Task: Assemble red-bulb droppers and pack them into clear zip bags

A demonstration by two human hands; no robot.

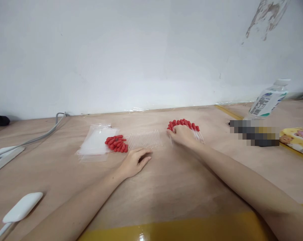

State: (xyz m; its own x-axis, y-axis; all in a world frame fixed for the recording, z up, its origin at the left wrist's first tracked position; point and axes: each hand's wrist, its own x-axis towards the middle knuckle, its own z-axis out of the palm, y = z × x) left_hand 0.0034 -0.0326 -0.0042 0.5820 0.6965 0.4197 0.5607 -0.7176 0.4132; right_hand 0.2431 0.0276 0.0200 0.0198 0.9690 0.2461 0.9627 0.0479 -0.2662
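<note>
My left hand (136, 161) rests on the table with thumb and fingers apart and holds nothing. Just beyond it lies a row of thin clear tubes (144, 139). To the left of these is a pile of red rubber bulbs (117, 144), touching a stack of clear plastic bags (94, 142). My right hand (183, 134) is over a fanned row of droppers (198, 132), clear tubes with red bulbs at the far end. Its fingers are curled down and closed, and the hand hides what is in them as well as part of the row.
A labelled plastic bottle (268, 100) stands at the right, behind a blurred-out dark object (256, 134). Further right lies a yellow cartoon-printed item (298, 139). On the left are a power strip (7, 159), a grey cable (42, 135) and a white charger (23, 207). A wall (141, 60) closes the back.
</note>
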